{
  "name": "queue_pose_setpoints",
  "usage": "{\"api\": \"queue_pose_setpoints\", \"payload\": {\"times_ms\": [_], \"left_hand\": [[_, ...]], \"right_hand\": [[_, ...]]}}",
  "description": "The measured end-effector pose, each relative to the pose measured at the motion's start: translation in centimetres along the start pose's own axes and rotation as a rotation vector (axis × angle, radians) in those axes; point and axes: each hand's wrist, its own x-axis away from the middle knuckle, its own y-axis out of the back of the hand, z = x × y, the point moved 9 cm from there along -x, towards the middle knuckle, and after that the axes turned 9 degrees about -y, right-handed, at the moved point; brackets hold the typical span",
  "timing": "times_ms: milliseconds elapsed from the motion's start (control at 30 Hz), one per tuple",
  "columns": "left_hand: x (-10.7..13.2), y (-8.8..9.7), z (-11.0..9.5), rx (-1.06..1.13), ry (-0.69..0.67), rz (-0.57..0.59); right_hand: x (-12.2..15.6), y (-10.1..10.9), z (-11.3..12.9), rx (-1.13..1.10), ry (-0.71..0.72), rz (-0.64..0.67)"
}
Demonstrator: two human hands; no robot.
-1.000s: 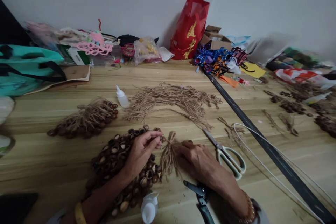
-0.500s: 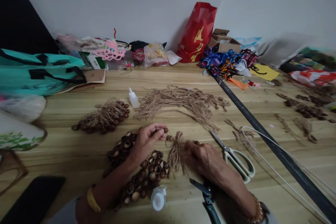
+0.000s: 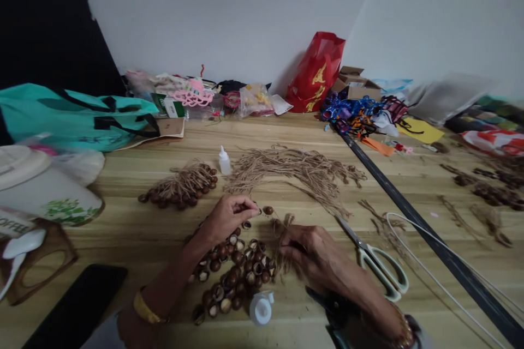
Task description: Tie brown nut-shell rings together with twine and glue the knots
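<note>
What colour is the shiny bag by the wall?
The bag is red with gold markings, and it shows best in the head view.

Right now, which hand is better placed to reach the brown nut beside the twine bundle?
Left, probably: the left hand pinches right beside the brown nut; the right hand lies on the twine bundle, farther off.

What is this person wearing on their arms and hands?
The left hand and right hand are bare, without gloves. The left wrist wears a wide yellow band, the right a beaded bracelet. A pale grey sleeve shows on the left arm.
</note>
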Motion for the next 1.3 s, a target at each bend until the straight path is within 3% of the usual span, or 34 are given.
{"api": "queue_pose_setpoints", "payload": {"times_ms": [233, 500, 700, 1067, 1300], "left_hand": [[0.6, -0.9, 1.9, 0.070, 0.026, 0.002], [0.3, -1.4, 3.4, 0.132, 0.049, -0.011], [0.5, -1.6, 3.5, 0.125, 0.017, -0.011], [0.6, -2.0, 3.5, 0.167, 0.085, 0.052], [0.6, -1.8, 4.1, 0.192, 0.134, 0.000]], "right_hand": [[-2.1, -3.1, 1.0, 0.303, 0.030, 0.038], [-1.1, -1.6, 0.2, 0.481, -0.133, 0.026], [-0.8, -1.6, 0.1, 0.413, -0.138, -0.001], [-2.6, -4.3, 1.1, 0.372, -0.048, 0.063], [-3.4, -5.3, 1.1, 0.319, -0.002, 0.113]]}}
